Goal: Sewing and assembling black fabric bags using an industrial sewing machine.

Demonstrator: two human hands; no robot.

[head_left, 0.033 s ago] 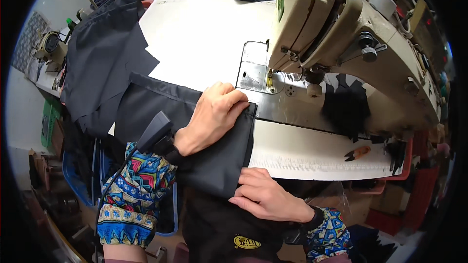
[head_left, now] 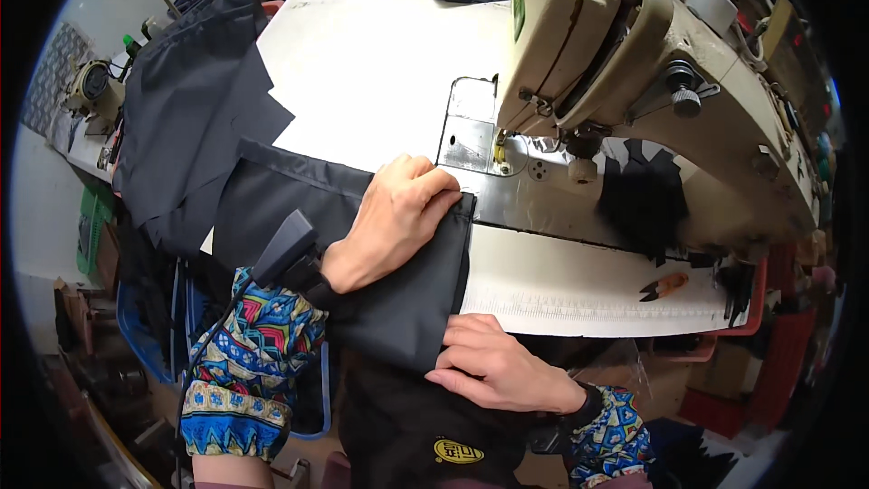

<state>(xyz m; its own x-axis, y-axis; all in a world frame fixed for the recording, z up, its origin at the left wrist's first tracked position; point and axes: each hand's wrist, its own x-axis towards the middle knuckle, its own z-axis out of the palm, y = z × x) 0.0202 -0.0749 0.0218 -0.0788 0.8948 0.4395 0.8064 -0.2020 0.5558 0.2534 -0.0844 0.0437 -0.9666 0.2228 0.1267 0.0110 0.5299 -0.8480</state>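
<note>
A dark black fabric panel (head_left: pixel 385 321) lies over the near edge of the sewing table, its folded right edge running toward me. My left hand (head_left: pixel 394 222) is closed on the panel's far corner, thumb and fingers pinched together just short of the needle plate. Lower down, my right hand (head_left: pixel 507 371) grips the same edge near its bottom corner, fingers on top. The sewing machine (head_left: pixel 579 45) stands beyond, its presser foot (head_left: pixel 501 152) a little past my left fingertips and apart from the fabric. What lies under my fingers is hidden.
Orange-handled thread snips (head_left: pixel 670 286) lie on the white table edge (head_left: pixel 561 285) to the right. Black scraps (head_left: pixel 643 199) are heaped under the machine arm. More black fabric (head_left: pixel 186 118) hangs at the left, above a blue basket (head_left: pixel 136 335). A second machine (head_left: pixel 93 81) stands far left.
</note>
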